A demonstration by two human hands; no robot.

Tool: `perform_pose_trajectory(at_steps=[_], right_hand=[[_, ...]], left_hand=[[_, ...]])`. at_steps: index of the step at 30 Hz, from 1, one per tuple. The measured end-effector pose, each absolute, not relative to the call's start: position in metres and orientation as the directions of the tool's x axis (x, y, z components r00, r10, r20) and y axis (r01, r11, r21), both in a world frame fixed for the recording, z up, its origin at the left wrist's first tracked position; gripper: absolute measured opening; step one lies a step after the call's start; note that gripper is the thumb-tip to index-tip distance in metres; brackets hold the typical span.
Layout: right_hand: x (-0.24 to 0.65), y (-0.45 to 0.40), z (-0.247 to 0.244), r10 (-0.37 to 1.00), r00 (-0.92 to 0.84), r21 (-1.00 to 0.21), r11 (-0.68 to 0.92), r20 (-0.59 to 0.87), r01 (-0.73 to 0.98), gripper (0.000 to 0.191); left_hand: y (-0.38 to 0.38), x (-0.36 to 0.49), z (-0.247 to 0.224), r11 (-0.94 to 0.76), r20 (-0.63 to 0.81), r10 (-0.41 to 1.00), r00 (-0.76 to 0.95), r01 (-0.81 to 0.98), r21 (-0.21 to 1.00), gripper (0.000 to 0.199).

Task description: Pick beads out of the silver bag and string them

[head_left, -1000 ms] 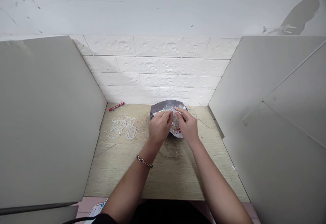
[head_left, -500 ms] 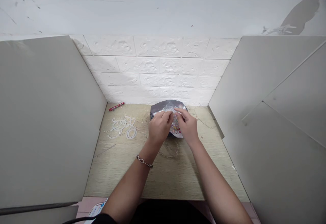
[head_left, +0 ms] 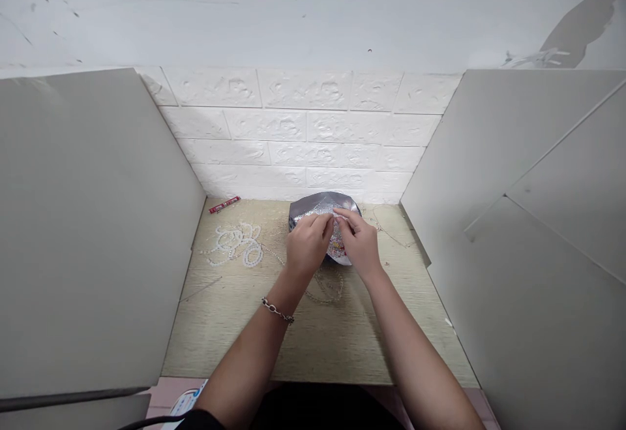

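Note:
A silvery bag (head_left: 317,203) with small shiny, colourful beads lies near the back of the table. Over it, my left hand (head_left: 309,241) is closed in a pinch, its fingertips beside those of my right hand (head_left: 359,241). The right thumb and index finger are also brought together. Whatever the fingertips hold is too small to make out. A thin beaded strand (head_left: 325,290) lies below the bag, partly behind my left wrist. Coiled white bead strings (head_left: 237,244) rest to the left.
A red packet (head_left: 224,205) lies at the table's back left corner. A thin needle-like rod (head_left: 200,289) is at the left edge. Grey panels (head_left: 98,234) stand on both sides, with a white brick-pattern wall (head_left: 306,126) behind. Thin wire (head_left: 391,233) lies at right.
My left hand has shifted very slightly to the right. Otherwise the hands keep almost the same pose over the silvery bag.

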State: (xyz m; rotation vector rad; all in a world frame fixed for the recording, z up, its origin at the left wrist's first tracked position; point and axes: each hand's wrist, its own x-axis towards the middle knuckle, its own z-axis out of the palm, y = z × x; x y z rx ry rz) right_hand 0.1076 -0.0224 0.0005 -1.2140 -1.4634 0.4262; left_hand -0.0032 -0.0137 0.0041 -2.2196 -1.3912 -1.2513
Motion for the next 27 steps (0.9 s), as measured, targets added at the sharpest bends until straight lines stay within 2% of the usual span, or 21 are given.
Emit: perform_pose_trajectory(at_steps=[9, 15, 27], right_hand=[[0.1083, -0.0219, 0.001, 0.834, 0.127, -0.776, 0.429, 0.536, 0.462, 0.029], [0.1076, -0.0213, 0.0005, 0.843, 0.163, -0.814, 0.416, 0.512, 0.405, 0.029], [0.1076, -0.0203, 0.0008, 0.854, 0.19, -0.845, 0.402, 0.485, 0.352, 0.029]], left_hand=[[-0.0152, -0.0023, 0.0079, -0.559, 0.674, 0.721, 0.163, 0.712, 0.426, 0.023], [-0.0146, -0.0022, 0.0113, -0.542, 0.637, 0.763, 0.107, 0.644, 0.54, 0.021], [-0.0149, -0.0016, 0.0126, -0.559, 0.652, 0.751, 0.102, 0.624, 0.547, 0.018]])
